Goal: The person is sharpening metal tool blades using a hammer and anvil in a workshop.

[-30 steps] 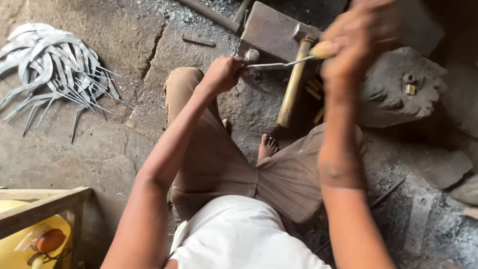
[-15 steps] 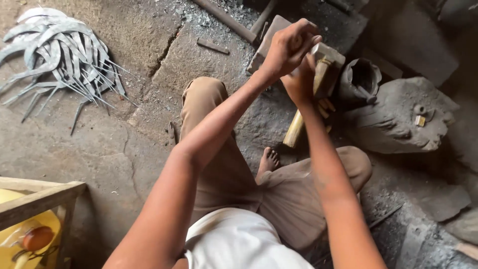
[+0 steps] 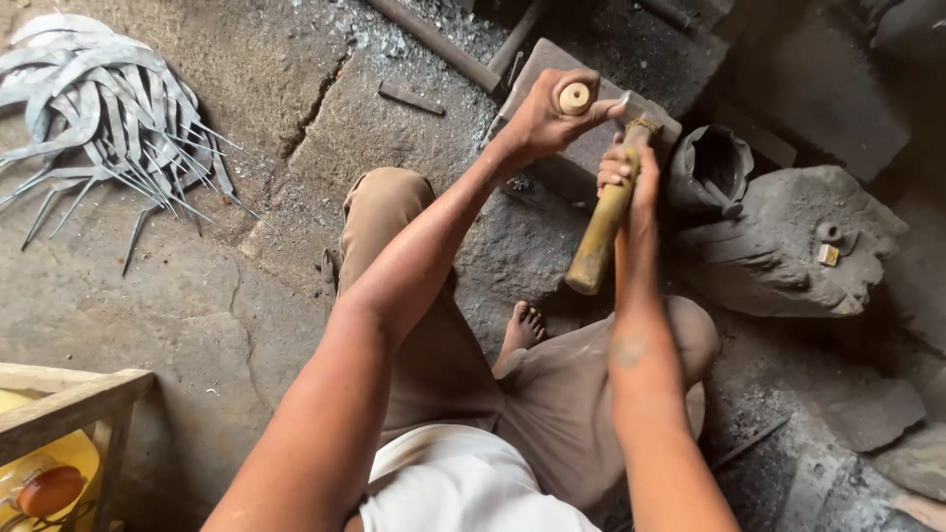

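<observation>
Hammer (image 3: 608, 212) now upright over block (image 3: 552, 69).

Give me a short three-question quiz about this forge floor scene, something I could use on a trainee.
1. True or false: the right hand grips the wooden hammer handle.
2. What does the left hand hold? A) a round-ended wooden handle B) a brick C) a cup
3. Where does the pile of curved metal blades lie?

Key:
1. True
2. A
3. On the floor at upper left, away from both hands.
</observation>
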